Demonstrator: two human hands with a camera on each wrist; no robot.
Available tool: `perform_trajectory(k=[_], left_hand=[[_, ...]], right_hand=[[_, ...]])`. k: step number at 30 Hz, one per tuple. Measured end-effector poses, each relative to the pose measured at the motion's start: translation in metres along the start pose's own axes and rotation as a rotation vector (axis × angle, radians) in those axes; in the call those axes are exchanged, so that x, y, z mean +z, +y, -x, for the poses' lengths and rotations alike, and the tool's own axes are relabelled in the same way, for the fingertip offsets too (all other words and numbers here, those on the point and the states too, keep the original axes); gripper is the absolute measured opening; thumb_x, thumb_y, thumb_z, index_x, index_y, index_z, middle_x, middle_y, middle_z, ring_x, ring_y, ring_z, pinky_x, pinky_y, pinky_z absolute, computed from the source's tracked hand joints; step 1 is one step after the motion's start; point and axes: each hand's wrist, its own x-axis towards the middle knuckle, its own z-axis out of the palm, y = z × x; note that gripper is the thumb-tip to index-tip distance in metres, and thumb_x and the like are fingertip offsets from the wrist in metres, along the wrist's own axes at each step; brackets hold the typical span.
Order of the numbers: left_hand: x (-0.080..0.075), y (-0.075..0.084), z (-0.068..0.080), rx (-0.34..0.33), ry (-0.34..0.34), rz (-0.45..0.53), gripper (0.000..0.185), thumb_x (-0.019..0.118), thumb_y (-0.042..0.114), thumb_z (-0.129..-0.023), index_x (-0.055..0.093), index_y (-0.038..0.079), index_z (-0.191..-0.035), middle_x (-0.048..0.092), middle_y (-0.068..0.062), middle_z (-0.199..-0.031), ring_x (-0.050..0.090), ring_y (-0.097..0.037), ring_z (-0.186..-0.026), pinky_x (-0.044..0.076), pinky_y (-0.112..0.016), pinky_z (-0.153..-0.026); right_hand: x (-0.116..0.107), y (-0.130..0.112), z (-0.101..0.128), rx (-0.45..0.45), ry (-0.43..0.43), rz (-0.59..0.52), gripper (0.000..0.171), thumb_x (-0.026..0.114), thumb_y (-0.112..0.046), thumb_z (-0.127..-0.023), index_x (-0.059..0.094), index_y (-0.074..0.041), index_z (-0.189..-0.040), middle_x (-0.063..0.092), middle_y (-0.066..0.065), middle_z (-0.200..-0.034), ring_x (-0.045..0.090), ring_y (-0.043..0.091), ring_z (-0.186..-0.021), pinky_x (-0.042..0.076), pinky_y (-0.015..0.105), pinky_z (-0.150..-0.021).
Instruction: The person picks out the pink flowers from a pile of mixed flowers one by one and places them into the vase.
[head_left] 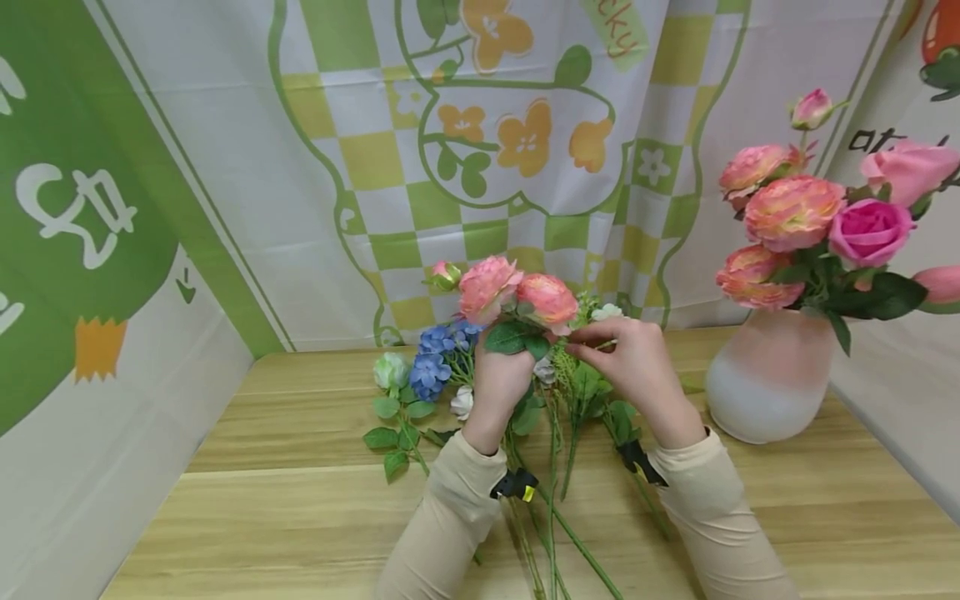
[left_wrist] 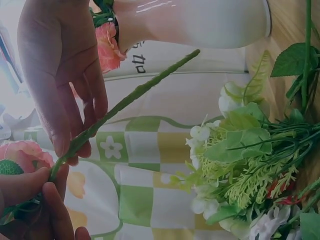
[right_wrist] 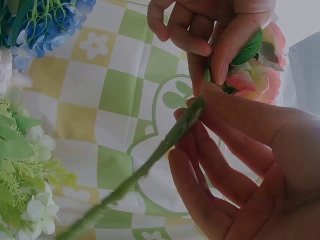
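My left hand [head_left: 506,383] pinches the green stem [left_wrist: 145,90] of an artificial pink peony spray [head_left: 547,300] just below its leaves. The spray carries two full blooms and a small bud [head_left: 444,275]. My right hand [head_left: 636,362] pinches the same stem between thumb and fingers, right beside the left hand's fingertips. In the right wrist view, the stem slants down and away from the right hand [right_wrist: 240,150], its surface rough and its lower part blurred. Below the hands, blue hydrangea [head_left: 431,375] and white flowers [head_left: 462,402] lie on the table.
A pink-and-white vase [head_left: 768,383] holding pink and magenta flowers stands on the wooden table [head_left: 300,517] at the right. A pale green-white rose [head_left: 392,372] lies on the left of the loose flowers. Several stems extend toward the front. A patterned curtain [head_left: 480,233] hangs behind.
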Motion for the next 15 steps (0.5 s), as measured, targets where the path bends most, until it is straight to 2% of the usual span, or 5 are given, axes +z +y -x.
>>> perform_trajectory(k=[2, 6, 12, 15], left_hand=[[0.0001, 0.0001, 0.0008, -0.021, -0.001, -0.002, 0.04, 0.076, 0.013, -0.08, 0.065, 0.014, -0.119, 0.068, -0.006, -0.112, 0.061, -0.02, -0.108, 0.047, -0.038, -0.095], [-0.0003, -0.0006, 0.0016, -0.049, 0.001, -0.034, 0.028, 0.075, 0.013, -0.081, 0.069, 0.011, -0.108, 0.07, -0.008, -0.103, 0.064, -0.022, -0.097, 0.048, -0.037, -0.085], [-0.0019, -0.0024, 0.0002, -0.02, -0.016, -0.042, 0.042, 0.077, 0.015, -0.08, 0.064, 0.015, -0.12, 0.07, -0.006, -0.108, 0.064, -0.021, -0.103, 0.049, -0.037, -0.09], [-0.0027, -0.0028, -0.0014, -0.042, -0.012, -0.057, 0.034, 0.077, 0.016, -0.079, 0.069, 0.012, -0.111, 0.071, -0.007, -0.103, 0.065, -0.021, -0.1, 0.05, -0.037, -0.089]], right_hand=[[0.0006, -0.0001, 0.0002, -0.011, -0.001, 0.009, 0.01, 0.076, -0.019, -0.08, 0.077, -0.012, -0.088, 0.074, 0.005, -0.087, 0.07, 0.02, -0.078, 0.058, 0.035, -0.067], [0.0017, -0.0005, -0.0001, -0.025, -0.01, 0.025, 0.01, 0.076, -0.019, -0.08, 0.076, -0.011, -0.086, 0.074, 0.005, -0.086, 0.07, 0.02, -0.076, 0.058, 0.036, -0.066], [0.0038, 0.0005, -0.0022, -0.033, -0.047, 0.009, 0.011, 0.075, -0.017, -0.081, 0.074, -0.009, -0.089, 0.073, 0.006, -0.086, 0.069, 0.02, -0.08, 0.058, 0.035, -0.069], [0.0049, 0.002, -0.0033, -0.028, -0.074, -0.008, 0.016, 0.075, -0.018, -0.082, 0.072, -0.009, -0.094, 0.073, 0.007, -0.087, 0.069, 0.021, -0.082, 0.058, 0.035, -0.069]])
